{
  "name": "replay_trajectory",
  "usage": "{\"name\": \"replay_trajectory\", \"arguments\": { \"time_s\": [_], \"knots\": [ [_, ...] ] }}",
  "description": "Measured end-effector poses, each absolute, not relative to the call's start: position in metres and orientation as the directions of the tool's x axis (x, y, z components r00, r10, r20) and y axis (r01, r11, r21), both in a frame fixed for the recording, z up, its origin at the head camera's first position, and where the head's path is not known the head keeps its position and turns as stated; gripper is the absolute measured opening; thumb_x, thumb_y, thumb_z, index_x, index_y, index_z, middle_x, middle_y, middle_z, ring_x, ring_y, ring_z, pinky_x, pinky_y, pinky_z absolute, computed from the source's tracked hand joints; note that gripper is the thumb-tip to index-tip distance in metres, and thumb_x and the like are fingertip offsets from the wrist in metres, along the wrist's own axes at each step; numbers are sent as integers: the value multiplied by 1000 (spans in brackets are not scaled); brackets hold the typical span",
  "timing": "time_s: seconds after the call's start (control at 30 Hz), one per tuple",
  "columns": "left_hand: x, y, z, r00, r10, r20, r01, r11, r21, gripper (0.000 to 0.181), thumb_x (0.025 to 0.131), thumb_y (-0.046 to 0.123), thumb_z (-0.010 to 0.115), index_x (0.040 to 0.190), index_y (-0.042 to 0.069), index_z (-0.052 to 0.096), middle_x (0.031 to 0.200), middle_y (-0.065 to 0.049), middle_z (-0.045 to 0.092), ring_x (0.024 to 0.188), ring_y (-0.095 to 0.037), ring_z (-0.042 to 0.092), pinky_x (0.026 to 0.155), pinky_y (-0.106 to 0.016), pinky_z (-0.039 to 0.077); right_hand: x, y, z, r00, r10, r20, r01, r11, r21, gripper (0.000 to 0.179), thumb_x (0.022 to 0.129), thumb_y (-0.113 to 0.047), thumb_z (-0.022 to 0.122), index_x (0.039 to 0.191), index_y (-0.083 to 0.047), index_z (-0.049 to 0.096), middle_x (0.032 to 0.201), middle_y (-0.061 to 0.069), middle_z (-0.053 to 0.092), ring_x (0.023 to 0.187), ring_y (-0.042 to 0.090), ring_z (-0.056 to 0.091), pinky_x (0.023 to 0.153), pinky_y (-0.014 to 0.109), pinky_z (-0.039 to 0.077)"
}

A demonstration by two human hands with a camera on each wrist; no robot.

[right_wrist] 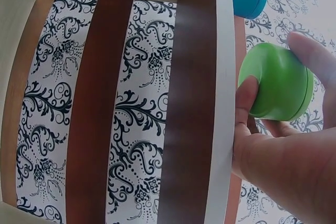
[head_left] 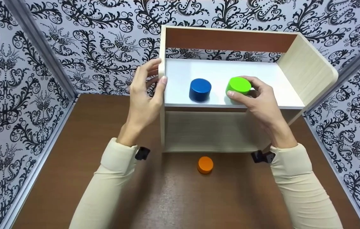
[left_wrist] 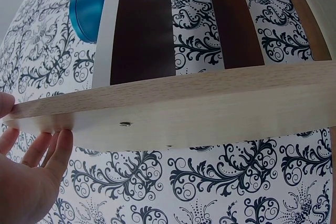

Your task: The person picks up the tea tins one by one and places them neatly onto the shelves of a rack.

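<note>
My right hand (head_left: 264,101) grips a lime-green round tin (head_left: 239,85) at the front of the white shelf top (head_left: 218,68), thumb on its near side and fingers round the far side. In the right wrist view the green tin (right_wrist: 278,82) shows a lid seam. To its left a blue round tin (head_left: 200,90) stands upright, untouched. My left hand (head_left: 145,93) holds the front edge of the small shelf unit's left side panel (head_left: 162,47), thumb in front and fingers on the outer face. The left wrist view shows those fingertips (left_wrist: 63,148) against the pale wood panel (left_wrist: 173,98).
An orange round tin (head_left: 205,164) sits on the brown wooden floor (head_left: 180,197) in front of the unit. Below the white top is a lower shelf (head_left: 211,132). The right side panel (head_left: 315,62) rises above the top. Patterned walls (head_left: 103,41) enclose the back and sides.
</note>
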State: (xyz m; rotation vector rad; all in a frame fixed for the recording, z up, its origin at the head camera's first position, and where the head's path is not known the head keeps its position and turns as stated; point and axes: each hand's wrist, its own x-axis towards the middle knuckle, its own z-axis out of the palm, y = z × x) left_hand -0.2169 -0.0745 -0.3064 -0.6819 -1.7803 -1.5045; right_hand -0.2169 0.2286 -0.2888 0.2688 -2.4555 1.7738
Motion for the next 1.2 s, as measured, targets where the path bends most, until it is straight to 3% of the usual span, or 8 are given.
{"name": "replay_trajectory", "arguments": {
  "time_s": [0.17, 0.73, 0.97, 1.2],
  "knots": [
    [-217, -74, -306, -621, -44, 782, 765, 183, 618, 39, 97, 1, 58, 136, -4, 53, 123, -17, 57, 112, -23, 61, 98, -34, 58, -218, 229, -289, -976, -83, 203, -219, 332, -917, 59, 89, -21, 79, 141, -4, 56, 133, 6, 55, 115, 21, 50, 98, 29, 42],
    [-218, -74, -306, -620, -43, 784, 769, 169, 617, 39, 97, -1, 58, 136, -5, 53, 122, -17, 57, 110, -34, 62, 97, -34, 58, -221, 228, -289, -973, -82, 216, -230, 441, -868, 58, 88, -28, 80, 139, -7, 60, 129, 8, 59, 111, 20, 47, 96, 30, 40],
    [-217, -74, -306, -617, -40, 786, 770, 178, 613, 39, 97, -1, 59, 135, -5, 53, 122, -17, 57, 112, -25, 61, 98, -34, 58, -221, 226, -289, -975, -73, 211, -219, 490, -844, 61, 88, -30, 81, 140, -8, 60, 131, 9, 59, 110, 21, 48, 94, 29, 41],
    [-217, -74, -306, -614, -37, 788, 772, 178, 610, 39, 97, -1, 59, 135, -5, 53, 122, -18, 57, 112, -25, 61, 98, -34, 58, -221, 225, -291, -979, -66, 193, -198, 530, -825, 65, 88, -34, 81, 143, -9, 57, 137, 9, 56, 115, 23, 46, 98, 32, 43]
  ]
}}
